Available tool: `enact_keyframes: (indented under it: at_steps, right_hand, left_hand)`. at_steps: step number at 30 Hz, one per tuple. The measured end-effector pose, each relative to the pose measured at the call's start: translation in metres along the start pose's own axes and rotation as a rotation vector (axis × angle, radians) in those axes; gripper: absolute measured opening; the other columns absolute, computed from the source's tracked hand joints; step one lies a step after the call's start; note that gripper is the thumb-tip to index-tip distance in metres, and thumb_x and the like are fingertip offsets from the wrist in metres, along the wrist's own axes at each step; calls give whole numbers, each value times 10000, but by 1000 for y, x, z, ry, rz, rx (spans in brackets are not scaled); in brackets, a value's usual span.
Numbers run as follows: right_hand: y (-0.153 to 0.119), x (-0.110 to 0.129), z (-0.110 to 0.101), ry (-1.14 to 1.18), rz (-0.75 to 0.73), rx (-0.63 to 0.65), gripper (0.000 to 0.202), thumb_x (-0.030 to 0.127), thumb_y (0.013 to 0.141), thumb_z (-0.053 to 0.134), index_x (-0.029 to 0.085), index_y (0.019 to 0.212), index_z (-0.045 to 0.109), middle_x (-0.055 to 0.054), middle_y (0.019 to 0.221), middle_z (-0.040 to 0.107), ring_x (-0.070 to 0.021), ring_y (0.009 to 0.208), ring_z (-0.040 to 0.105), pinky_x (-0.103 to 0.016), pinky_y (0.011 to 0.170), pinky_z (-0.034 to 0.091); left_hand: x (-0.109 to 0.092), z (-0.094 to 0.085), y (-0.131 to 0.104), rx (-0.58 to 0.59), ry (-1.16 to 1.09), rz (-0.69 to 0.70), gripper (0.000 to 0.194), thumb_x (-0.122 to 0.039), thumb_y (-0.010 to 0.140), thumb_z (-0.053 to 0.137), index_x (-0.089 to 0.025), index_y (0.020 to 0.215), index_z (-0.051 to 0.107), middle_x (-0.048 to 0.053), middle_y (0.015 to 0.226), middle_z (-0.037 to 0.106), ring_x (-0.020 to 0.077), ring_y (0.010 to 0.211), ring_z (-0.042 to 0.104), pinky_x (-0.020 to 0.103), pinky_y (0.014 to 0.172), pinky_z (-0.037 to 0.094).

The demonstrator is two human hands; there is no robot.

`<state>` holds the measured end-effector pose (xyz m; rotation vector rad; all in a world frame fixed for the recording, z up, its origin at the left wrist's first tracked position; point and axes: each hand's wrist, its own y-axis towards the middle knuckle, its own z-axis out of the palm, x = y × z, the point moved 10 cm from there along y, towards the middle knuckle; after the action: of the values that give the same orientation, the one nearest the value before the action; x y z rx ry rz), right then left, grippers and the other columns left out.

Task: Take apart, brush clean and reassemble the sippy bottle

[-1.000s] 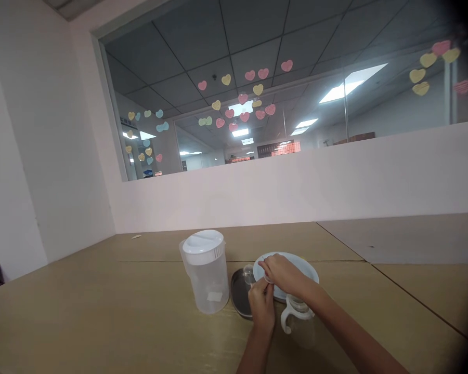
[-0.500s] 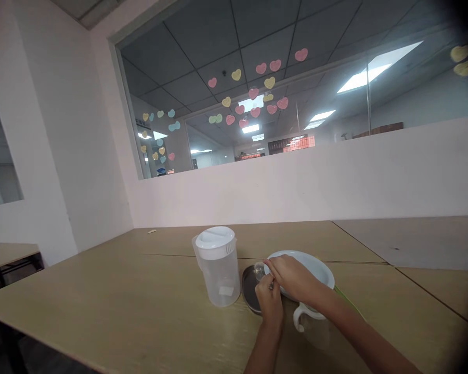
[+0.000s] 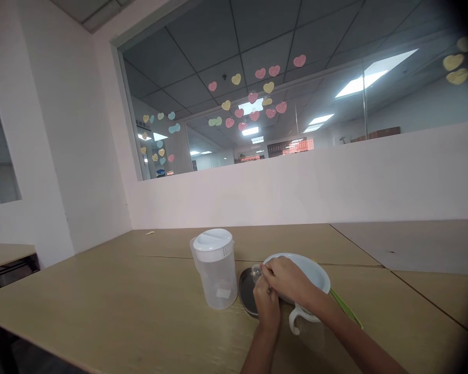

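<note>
My left hand (image 3: 267,304) is closed around something small, with a dark, shiny bit showing at the fingers. My right hand (image 3: 287,278) is closed too, its fingertips pressed against the left hand. A small clear rounded object (image 3: 256,271) sticks out to the left of both hands; its kind is hard to make out. Below lies a dark shallow pan or tray (image 3: 246,292). Partly behind the right hand is a white plate or shallow bowl (image 3: 319,272). Under the right forearm stands a clear pitcher with a white handle (image 3: 294,317).
A translucent pitcher with a white lid (image 3: 218,275) stands left of the dark pan. Right of the white dish lies a green strip-like thing (image 3: 347,309). A small scrap (image 3: 150,232) lies at the back of the wooden table (image 3: 120,301), against the wall.
The view has shifted slightly, so the table things appear a little further left and lower. Both hands stay together around the small object, with the right fingers a little repositioned.
</note>
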<state>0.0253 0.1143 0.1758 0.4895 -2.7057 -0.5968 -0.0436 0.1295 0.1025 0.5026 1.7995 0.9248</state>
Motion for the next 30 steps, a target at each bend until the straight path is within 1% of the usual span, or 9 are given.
enact_keyframes:
  at_steps: [3,6,8,11,16,20,25,27,30]
  right_hand:
    - [-1,2,-9,-53,47,-19,420,277,917,329,159,651,632,-81,718,671,-150,684,587,-261,585,269]
    - [-3,7,-19,-120,61,-9,382,246,909,344,154,708,656,-94,744,680,-155,679,595,-265,565,257]
    - [-5,11,-26,-158,60,-7,363,218,902,350,158,723,660,-92,739,679,-154,657,589,-271,548,239]
    - [-9,13,-38,-165,57,-36,391,219,909,330,168,688,648,-75,663,655,-150,583,552,-281,526,212]
    - [-13,11,-49,-177,-16,-107,398,220,911,314,164,663,620,-75,614,621,-142,520,483,-283,508,183]
    - [-17,3,-68,-119,5,-195,438,279,911,313,169,557,547,-53,535,566,-115,467,409,-273,507,180]
    - [-24,-7,-98,-14,78,-258,460,332,893,319,186,461,382,1,439,412,-93,421,266,-273,480,159]
    - [-26,-14,-106,34,114,-279,459,351,883,333,189,453,327,16,428,356,-90,427,243,-267,477,163]
    - [-28,-22,-113,54,144,-310,471,380,875,346,195,446,289,27,426,304,-89,434,228,-257,475,167]
  left_hand:
    - [-3,2,0,15,-8,28,285,-171,797,429,-171,955,667,88,879,693,209,818,627,313,745,481]
    - [-3,3,-2,15,-22,25,275,-171,812,435,-181,950,673,84,906,690,205,837,620,311,753,477]
    - [-1,6,-3,23,-27,10,263,-161,809,441,-184,911,681,76,891,690,199,823,615,299,734,471]
    - [4,14,-5,54,-25,-11,240,-145,793,453,-184,837,686,67,866,686,191,799,606,283,706,454]
    - [4,22,-6,88,1,-15,223,-151,807,459,-172,696,651,46,747,652,160,715,568,257,670,411]
    - [-2,29,-6,150,7,2,242,-163,837,451,-169,677,633,30,729,628,138,698,542,232,638,380]
    - [-10,31,-7,170,18,22,243,-201,858,468,-168,702,651,22,720,622,126,681,531,224,620,364]
    - [-12,32,-7,183,5,19,232,-211,862,473,-173,735,664,25,741,632,129,701,541,224,629,371]
    - [-14,32,-7,189,5,27,231,-221,866,475,-181,753,673,30,761,642,135,721,551,229,644,383]
